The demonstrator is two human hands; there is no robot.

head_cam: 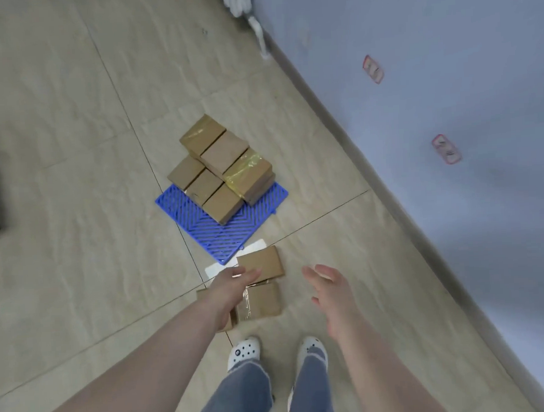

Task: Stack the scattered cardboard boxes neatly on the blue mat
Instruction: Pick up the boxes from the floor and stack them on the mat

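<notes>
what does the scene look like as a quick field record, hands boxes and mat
left hand: open, reaching over the loose boxes on the floor
right hand: open, holds nothing
blue mat: on the tiled floor, near corner bare
stacked boxes: piled on the mat's far part
loose boxes: on the floor by the mat's near corner
white shoes: just behind the loose boxes

The mat (pixel 231 236) is bright blue with a ribbed chevron pattern. The boxes (pixel 223 164) stacked on it are plain brown cardboard, some banded with shiny yellowish tape (pixel 245 171). The floor (pixel 72 153) is beige tile with faint marbled streaks and dark grout lines. The wall (pixel 445 55) is pale grey-blue. The shoes (pixel 243 352) are white; the jeans (pixel 243 396) are faded blue.
</notes>
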